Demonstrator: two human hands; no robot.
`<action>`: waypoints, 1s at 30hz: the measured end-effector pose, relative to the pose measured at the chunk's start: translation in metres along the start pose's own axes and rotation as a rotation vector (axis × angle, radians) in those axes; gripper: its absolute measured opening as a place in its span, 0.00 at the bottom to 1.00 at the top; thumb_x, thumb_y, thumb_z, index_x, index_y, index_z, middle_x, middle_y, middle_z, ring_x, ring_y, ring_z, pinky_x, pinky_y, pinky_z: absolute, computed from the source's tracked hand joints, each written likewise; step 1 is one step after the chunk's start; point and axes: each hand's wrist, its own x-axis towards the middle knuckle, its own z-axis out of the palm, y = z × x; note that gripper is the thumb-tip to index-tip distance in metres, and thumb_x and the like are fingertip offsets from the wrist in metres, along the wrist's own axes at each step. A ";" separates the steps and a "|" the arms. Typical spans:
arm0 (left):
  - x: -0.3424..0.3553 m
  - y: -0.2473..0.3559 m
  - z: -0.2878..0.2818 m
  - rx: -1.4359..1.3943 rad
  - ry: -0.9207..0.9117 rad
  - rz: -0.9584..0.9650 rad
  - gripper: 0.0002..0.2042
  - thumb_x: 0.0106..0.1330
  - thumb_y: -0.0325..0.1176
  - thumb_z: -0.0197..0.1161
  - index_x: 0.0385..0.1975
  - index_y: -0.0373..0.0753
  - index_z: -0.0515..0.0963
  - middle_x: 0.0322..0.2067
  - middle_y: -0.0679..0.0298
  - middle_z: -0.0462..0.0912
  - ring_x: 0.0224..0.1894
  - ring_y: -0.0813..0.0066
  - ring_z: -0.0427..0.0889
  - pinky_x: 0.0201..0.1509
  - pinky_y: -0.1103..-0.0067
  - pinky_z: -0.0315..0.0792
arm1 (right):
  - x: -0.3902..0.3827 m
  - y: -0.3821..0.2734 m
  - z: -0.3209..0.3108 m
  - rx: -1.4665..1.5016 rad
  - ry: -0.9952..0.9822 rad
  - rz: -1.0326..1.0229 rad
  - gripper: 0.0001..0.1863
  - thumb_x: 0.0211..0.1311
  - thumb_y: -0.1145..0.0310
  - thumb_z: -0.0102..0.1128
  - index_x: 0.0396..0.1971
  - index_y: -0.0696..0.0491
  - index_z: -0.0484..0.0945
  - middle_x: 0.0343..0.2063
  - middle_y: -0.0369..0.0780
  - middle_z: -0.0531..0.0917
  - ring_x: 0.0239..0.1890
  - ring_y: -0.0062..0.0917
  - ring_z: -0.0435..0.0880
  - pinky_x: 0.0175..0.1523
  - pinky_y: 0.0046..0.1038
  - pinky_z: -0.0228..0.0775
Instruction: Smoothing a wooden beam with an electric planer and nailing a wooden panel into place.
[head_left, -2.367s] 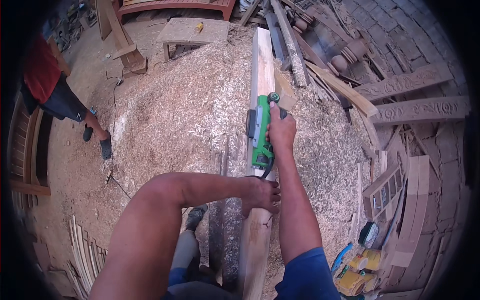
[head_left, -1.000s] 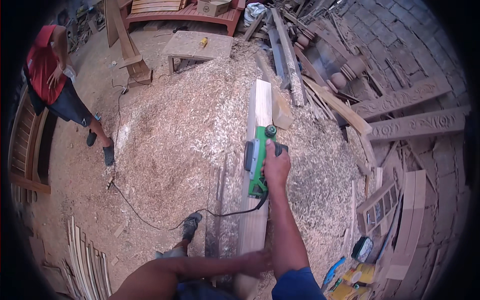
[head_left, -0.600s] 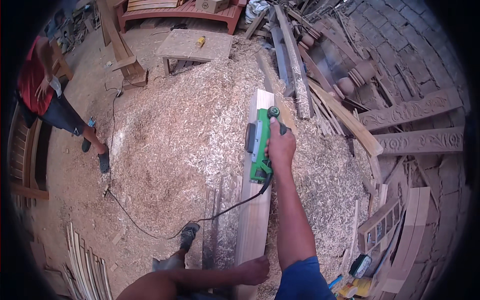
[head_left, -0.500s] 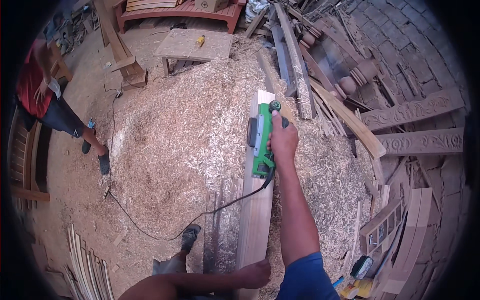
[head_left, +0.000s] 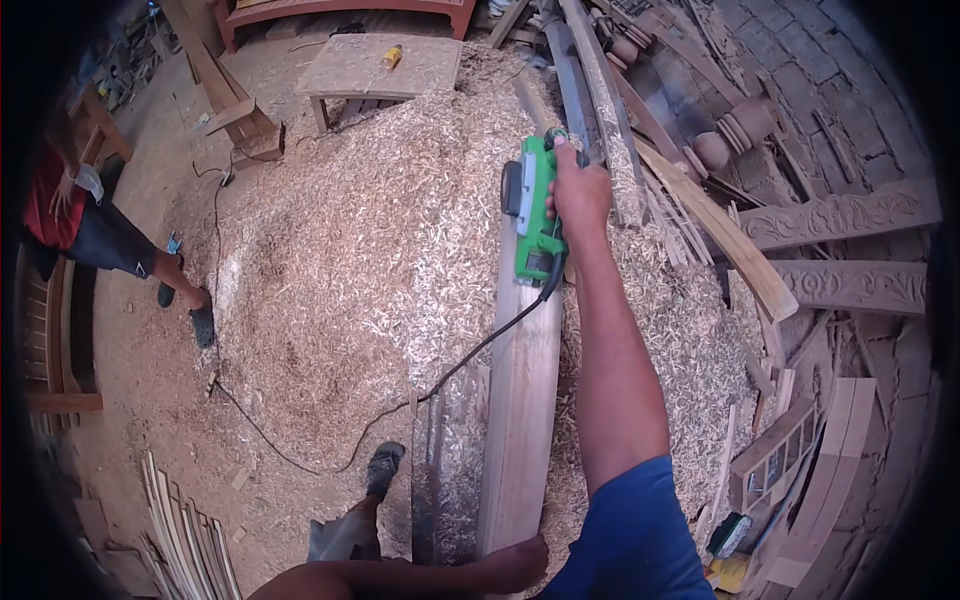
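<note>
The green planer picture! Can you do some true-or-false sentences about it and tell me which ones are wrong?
1. The right hand is holding the green planer. True.
2. The planer is up on the low table. False: it is at the far end of the wooden beam.
3. The left hand is on the planer too. False: the left hand is over the near part of the beam, at the bottom of the picture.
4. A small yellow thing lies on the low table. True.
5. The planer's cord goes off to the right. False: the black cord runs left over the wood shavings.
</note>
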 end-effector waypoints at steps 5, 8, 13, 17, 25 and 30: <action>-0.001 -0.011 -0.014 -0.048 0.048 -0.040 0.12 0.66 0.40 0.61 0.31 0.44 0.90 0.36 0.63 0.88 0.47 0.61 0.85 0.71 0.58 0.67 | 0.041 -0.005 0.018 0.027 -0.001 -0.019 0.33 0.74 0.41 0.68 0.26 0.61 0.81 0.20 0.41 0.84 0.17 0.25 0.83 0.21 0.32 0.77; -0.005 -0.017 -0.020 -0.067 0.070 -0.063 0.12 0.66 0.40 0.61 0.31 0.44 0.90 0.36 0.63 0.88 0.47 0.61 0.85 0.72 0.58 0.67 | 0.072 -0.009 0.031 0.049 -0.011 -0.044 0.34 0.74 0.41 0.69 0.27 0.62 0.82 0.20 0.41 0.84 0.17 0.24 0.83 0.21 0.32 0.76; -0.011 -0.012 -0.012 -0.107 0.123 -0.093 0.11 0.66 0.39 0.61 0.31 0.44 0.90 0.36 0.63 0.88 0.47 0.61 0.85 0.74 0.57 0.66 | 0.091 -0.006 0.042 0.141 0.005 -0.090 0.34 0.71 0.40 0.72 0.29 0.62 0.82 0.21 0.40 0.84 0.17 0.24 0.82 0.21 0.32 0.76; -0.008 0.002 0.004 -0.204 0.275 -0.115 0.11 0.66 0.39 0.61 0.31 0.44 0.90 0.36 0.63 0.87 0.48 0.61 0.85 0.75 0.57 0.65 | 0.037 -0.006 0.021 0.213 0.087 -0.286 0.32 0.72 0.40 0.72 0.31 0.60 0.82 0.20 0.37 0.83 0.17 0.22 0.80 0.22 0.30 0.74; -0.031 -0.007 -0.056 -0.516 0.267 -0.071 0.17 0.70 0.33 0.66 0.57 0.37 0.82 0.54 0.49 0.85 0.56 0.51 0.87 0.70 0.60 0.77 | -0.252 0.065 -0.127 0.345 -0.050 -0.138 0.26 0.83 0.43 0.61 0.39 0.55 0.84 0.16 0.32 0.76 0.14 0.16 0.72 0.21 0.25 0.62; -0.120 0.119 -0.200 -1.325 -0.166 -0.287 0.21 0.75 0.31 0.67 0.66 0.38 0.82 0.55 0.52 0.90 0.55 0.60 0.91 0.60 0.63 0.84 | -0.545 0.149 -0.246 0.319 0.058 0.283 0.23 0.81 0.47 0.64 0.51 0.55 0.83 0.19 0.31 0.77 0.16 0.16 0.73 0.21 0.22 0.65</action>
